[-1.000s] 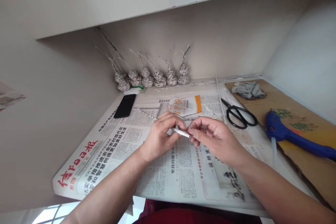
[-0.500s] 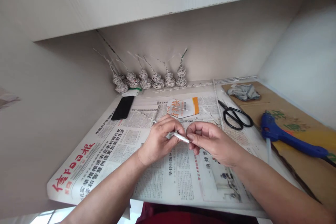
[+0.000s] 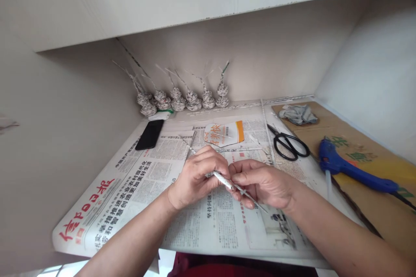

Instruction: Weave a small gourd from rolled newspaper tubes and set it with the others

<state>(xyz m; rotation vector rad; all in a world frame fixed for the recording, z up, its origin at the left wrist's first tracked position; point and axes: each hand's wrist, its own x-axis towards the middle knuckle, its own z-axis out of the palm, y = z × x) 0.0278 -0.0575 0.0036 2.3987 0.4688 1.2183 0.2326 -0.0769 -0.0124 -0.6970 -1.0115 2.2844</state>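
Over the middle of the newspaper sheet, my left hand (image 3: 199, 175) is closed around a rolled paper tube (image 3: 223, 180), whose thicker end sticks out toward my right hand. A thin length of the roll shows beyond my left knuckles. My right hand (image 3: 269, 183) pinches a thinner paper stick (image 3: 258, 204) that slants down to the right below its fingers. The fingertips of both hands meet where the tube's end and the thin stick come together. Whether one piece sits inside the other is hidden by the fingers.
Several woven paper gourds (image 3: 194, 103) line the back wall. A black phone (image 3: 149, 134) lies left, black-handled scissors (image 3: 290, 145) right. Farther right, a blue glue gun (image 3: 354, 171) and a crumpled cloth (image 3: 298, 114) rest on cardboard (image 3: 360, 130). Long paper sticks (image 3: 247, 104) lie at the back.
My right hand has turned and opened its lower fingers somewhat, and the thin stick below it now shows. The tube's end points a little farther down. The view has shifted slightly.
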